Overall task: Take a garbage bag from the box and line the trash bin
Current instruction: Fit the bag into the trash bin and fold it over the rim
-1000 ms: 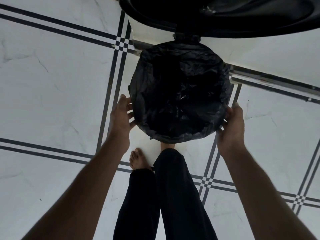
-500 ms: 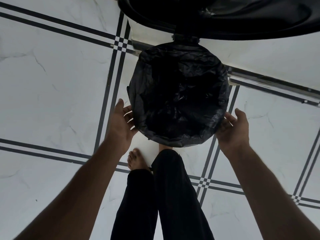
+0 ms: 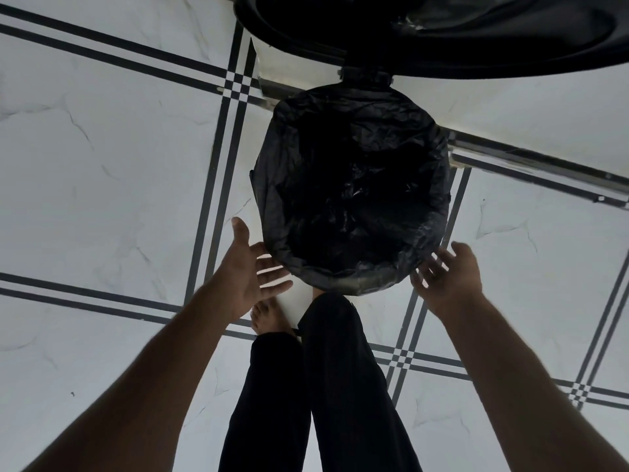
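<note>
- A black garbage bag [image 3: 354,185] is seen spread inside the round trash bin [image 3: 374,284], with its crinkled edge folded over the rim all the way round.
- The bin's lid [image 3: 442,32] is held raised at the far side, above the opening, and is joined to the bin by a hinge [image 3: 366,76].
- The left hand [image 3: 252,270] is held just beside the bin's near-left rim, palm turned toward it; its grip is apart, fingers spread, with nothing held.
- The right hand [image 3: 449,277] is placed at the near-right rim, its grip likewise apart with fingers splayed; whether the fingertips touch the bag's edge cannot be told.
- The bin is stood on a white marbled floor [image 3: 102,172] crossed by dark double lines.
- Two legs in dark trousers [image 3: 333,386] are seen below the bin; a bare foot [image 3: 269,318] is planted on the floor near it, while the other foot is hidden under the bin's near edge.
</note>
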Available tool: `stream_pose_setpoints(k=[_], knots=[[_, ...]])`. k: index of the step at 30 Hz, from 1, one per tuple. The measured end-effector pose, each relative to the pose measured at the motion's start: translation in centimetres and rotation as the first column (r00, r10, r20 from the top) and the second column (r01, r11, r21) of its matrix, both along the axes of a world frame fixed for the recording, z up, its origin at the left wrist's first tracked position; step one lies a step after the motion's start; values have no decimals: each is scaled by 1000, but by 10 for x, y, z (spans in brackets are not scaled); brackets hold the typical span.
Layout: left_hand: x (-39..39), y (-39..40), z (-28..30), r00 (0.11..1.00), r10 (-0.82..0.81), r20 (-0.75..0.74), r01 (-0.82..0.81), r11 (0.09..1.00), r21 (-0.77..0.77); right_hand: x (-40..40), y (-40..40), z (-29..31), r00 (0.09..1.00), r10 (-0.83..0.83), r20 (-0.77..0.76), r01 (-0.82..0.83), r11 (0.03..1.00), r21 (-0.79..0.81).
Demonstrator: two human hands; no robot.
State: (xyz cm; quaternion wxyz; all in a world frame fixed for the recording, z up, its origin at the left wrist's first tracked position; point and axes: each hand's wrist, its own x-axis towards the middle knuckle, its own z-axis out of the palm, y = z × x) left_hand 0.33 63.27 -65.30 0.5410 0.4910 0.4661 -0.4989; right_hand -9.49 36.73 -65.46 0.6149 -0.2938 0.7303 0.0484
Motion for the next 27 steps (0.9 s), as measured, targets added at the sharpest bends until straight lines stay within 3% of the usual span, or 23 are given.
stream_pose_setpoints(k=[3, 7, 9, 13, 27], knots=[[-3, 2, 1, 998, 38, -50, -42, 996, -75, -20, 16, 2, 991, 62, -115, -61, 998, 17], [-5, -3, -1, 980, 174, -93, -183, 979, -87, -23, 36, 13, 990, -117, 84, 89, 956, 281], [-7, -5, -2, 965, 237, -110, -248, 965, -91, -17, 42, 15, 972, -158, 173, 94, 940, 327], [-17, -7, -4, 946, 320, -61, -324, 942, -87, -8, 47, 13, 941, -261, 216, 179, 925, 336], [-23, -14, -5, 865, 497, 62, -494, 867, -66, 2, 32, 3, 928, -259, 269, 217, 960, 174]])
